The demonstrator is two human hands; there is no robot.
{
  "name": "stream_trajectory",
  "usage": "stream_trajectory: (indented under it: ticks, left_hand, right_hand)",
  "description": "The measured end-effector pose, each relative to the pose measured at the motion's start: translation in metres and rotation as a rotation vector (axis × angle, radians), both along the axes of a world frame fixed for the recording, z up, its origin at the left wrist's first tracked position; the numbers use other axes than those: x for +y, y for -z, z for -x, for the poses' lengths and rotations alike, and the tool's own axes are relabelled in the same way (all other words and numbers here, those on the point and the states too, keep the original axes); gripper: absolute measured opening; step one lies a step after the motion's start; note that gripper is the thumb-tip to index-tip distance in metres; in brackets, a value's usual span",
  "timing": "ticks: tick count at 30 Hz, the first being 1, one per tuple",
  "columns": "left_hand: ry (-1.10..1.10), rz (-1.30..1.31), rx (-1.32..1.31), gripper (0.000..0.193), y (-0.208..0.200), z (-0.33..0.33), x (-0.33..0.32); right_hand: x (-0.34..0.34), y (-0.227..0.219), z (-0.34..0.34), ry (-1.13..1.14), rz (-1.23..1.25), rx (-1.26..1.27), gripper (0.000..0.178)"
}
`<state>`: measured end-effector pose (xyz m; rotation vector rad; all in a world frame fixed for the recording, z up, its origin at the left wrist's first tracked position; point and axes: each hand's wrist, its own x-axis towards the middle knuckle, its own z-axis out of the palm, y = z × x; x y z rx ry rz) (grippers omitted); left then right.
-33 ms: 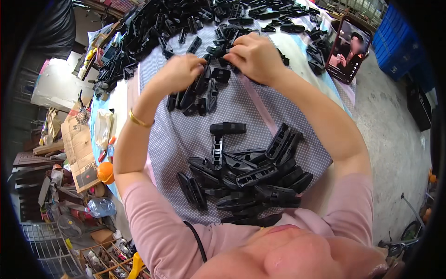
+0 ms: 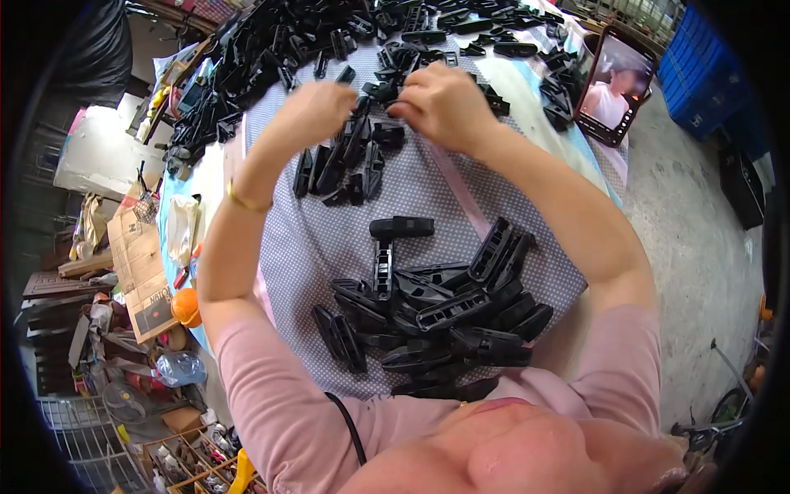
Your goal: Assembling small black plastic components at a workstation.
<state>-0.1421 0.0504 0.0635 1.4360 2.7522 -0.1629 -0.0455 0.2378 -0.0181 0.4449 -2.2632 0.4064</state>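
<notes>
My left hand [image 2: 319,114] is slightly blurred, its fingers curled together beside several black plastic parts [image 2: 354,144] in the upper middle of the cloth. Facing it, my right hand [image 2: 451,107] has its thumb and fingers bent inward. A black plastic part [image 2: 381,90] shows in the gap between the two hands. What either set of fingertips grips is hidden. Closer to my body lies a loose heap of similar long, ribbed black parts [image 2: 457,309], with one small piece [image 2: 401,226] lying crosswise at its far end.
A large pile of black parts [image 2: 271,62] covers the table's far side. A phone [image 2: 619,89] stands upright at the far right, near blue crates [image 2: 699,74]. At left are an orange round object [image 2: 187,307], cardboard [image 2: 140,276] and a plastic bottle [image 2: 180,367].
My left hand has shifted slightly up and to the left. The right hand has moved a little to the left. The phone's picture is different.
</notes>
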Motion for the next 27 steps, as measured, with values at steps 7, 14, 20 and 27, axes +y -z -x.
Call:
stream_trajectory:
  ticks: [7,14,20,27]
  left_hand:
    - [0.427,-0.282,0.062,0.061,0.051,0.06,0.195]
    - [0.305,0.07,0.281,0.054,0.052,0.035,0.26]
    - [-0.032,-0.011,0.176,0.071,0.053,0.098,0.222]
    - [0.043,0.032,0.545,0.07,0.066,0.235,0.092]
  right_hand:
    - [-0.039,0.01,-0.011,-0.052,-0.179,-0.239,0.044]
    - [-0.043,0.038,-0.001,-0.401,0.335,0.034,0.051]
    - [-0.032,0.026,-0.022,-0.049,-0.108,-0.183,0.044]
    - [-0.052,-0.004,-0.024,-0.115,-0.137,-0.267,0.045]
